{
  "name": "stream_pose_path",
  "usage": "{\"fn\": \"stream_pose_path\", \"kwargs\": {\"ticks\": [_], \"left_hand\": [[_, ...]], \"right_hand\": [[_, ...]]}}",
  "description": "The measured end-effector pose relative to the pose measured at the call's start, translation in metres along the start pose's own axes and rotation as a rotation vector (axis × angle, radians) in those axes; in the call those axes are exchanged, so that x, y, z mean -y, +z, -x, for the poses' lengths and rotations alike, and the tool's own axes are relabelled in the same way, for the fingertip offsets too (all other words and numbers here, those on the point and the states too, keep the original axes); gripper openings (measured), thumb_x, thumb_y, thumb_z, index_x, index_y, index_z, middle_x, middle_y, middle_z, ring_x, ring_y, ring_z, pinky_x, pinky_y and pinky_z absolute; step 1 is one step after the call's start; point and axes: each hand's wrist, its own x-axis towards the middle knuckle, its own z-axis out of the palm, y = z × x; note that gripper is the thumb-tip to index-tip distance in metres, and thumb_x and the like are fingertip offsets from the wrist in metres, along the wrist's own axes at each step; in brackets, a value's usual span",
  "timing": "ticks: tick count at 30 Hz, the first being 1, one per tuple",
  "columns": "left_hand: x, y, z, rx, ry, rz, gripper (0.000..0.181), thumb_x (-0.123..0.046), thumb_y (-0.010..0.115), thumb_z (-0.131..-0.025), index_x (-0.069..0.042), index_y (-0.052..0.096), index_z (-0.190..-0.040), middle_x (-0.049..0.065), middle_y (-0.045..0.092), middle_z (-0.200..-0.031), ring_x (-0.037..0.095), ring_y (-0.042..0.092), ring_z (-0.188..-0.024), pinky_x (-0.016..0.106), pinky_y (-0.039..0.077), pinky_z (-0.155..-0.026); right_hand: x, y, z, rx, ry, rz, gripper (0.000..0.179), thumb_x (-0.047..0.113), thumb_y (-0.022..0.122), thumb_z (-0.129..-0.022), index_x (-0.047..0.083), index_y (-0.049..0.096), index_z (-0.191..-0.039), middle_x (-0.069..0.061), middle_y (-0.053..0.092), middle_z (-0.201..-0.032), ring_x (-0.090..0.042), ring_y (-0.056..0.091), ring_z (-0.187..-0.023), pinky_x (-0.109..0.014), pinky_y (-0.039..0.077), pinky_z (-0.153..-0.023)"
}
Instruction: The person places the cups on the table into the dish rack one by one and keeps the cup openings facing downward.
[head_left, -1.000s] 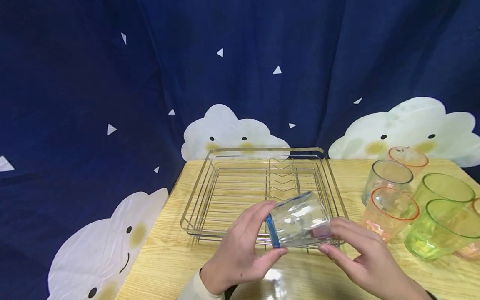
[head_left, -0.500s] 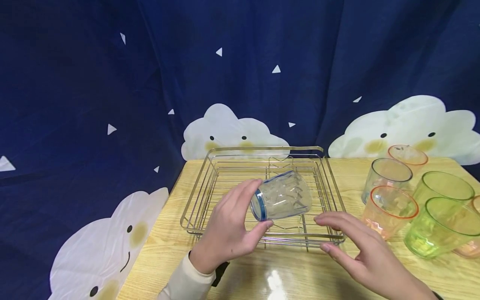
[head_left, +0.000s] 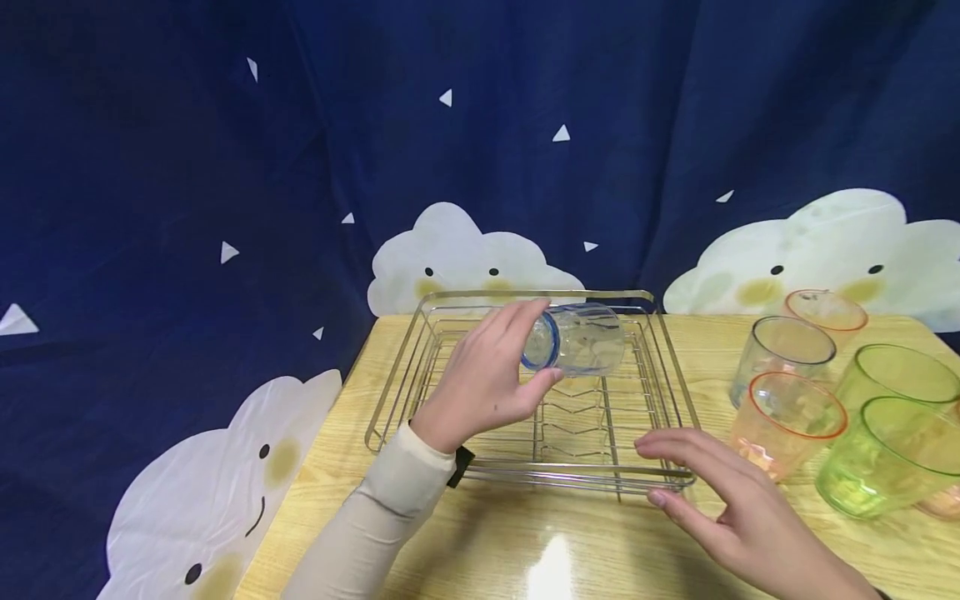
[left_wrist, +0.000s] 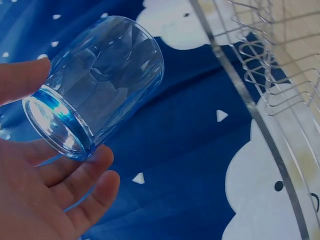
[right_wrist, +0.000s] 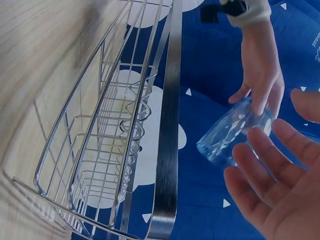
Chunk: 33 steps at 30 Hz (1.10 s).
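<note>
My left hand (head_left: 491, 371) pinches a clear blue drinking glass (head_left: 588, 340) by its thick base, thumb on one side and fingers on the other. The glass lies tipped on its side in the air above the back of a metal wire dish rack (head_left: 682, 400), its mouth toward the right. In the left wrist view the blue base of the glass (left_wrist: 65, 120) shows between thumb and fingers. My right hand (head_left: 738, 508) is near the rack's front right corner, fingers apart and holding nothing. The right wrist view shows its loosely bent fingers (right_wrist: 265, 175).
On the right of the wooden table (head_left: 517, 550) stand several tumblers: a grey-blue glass (head_left: 776, 367), an orange glass (head_left: 783, 433), another orange glass (head_left: 832, 312) behind, and green glasses (head_left: 873, 467). A dark blue curtain (head_left: 495, 150) with clouds hangs behind the table.
The glass was held between both hands at the rack's front. The right hand let go and stayed near the front right corner, while the left hand carried the glass up and back over the rack.
</note>
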Motion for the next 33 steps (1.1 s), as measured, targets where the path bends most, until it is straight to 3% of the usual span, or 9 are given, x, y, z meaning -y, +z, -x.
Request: {"fn": "stream_pose_path", "kwargs": {"ticks": [8, 15, 25, 33], "left_hand": [[0.013, 0.015, -0.031, 0.163, -0.114, -0.022, 0.074, -0.044, 0.067, -0.088, -0.011, 0.040, -0.149, 0.006, 0.056, -0.143, 0.023, 0.055, -0.130, 0.041, 0.049, -0.107], [0.015, 0.041, -0.054, 0.248, -0.158, -0.015, 0.075, -0.047, 0.066, -0.089, -0.012, 0.039, -0.150, 0.005, 0.055, -0.145, 0.022, 0.053, -0.133, 0.039, 0.047, -0.109], [0.008, 0.068, -0.077, 0.274, -0.186, -0.040, 0.075, -0.049, 0.065, -0.090, -0.015, 0.038, -0.151, 0.001, 0.054, -0.146, 0.019, 0.053, -0.132, 0.033, 0.045, -0.111], [0.012, 0.079, -0.080, 0.289, -0.195, -0.058, 0.074, -0.048, 0.067, -0.089, -0.017, 0.038, -0.150, 0.000, 0.056, -0.143, 0.018, 0.055, -0.127, 0.032, 0.048, -0.105]], "right_hand": [[-0.001, 0.000, -0.001, 0.024, 0.014, 0.019, 0.058, 0.001, 0.082, -0.073, 0.022, 0.065, -0.124, 0.005, 0.065, -0.123, 0.009, 0.050, -0.122, -0.002, 0.031, -0.106], [-0.002, -0.001, 0.003, 0.002, -0.018, 0.036, 0.059, 0.003, 0.082, -0.073, 0.022, 0.063, -0.126, 0.006, 0.065, -0.123, 0.010, 0.048, -0.124, -0.001, 0.029, -0.107], [-0.004, 0.001, 0.004, 0.008, -0.028, 0.024, 0.059, 0.003, 0.083, -0.073, 0.022, 0.063, -0.126, 0.007, 0.064, -0.123, 0.009, 0.049, -0.124, -0.001, 0.030, -0.106], [-0.005, 0.004, 0.003, 0.023, -0.030, 0.022, 0.060, 0.001, 0.083, -0.071, 0.020, 0.064, -0.125, 0.008, 0.065, -0.120, 0.010, 0.051, -0.119, -0.001, 0.035, -0.102]]}}
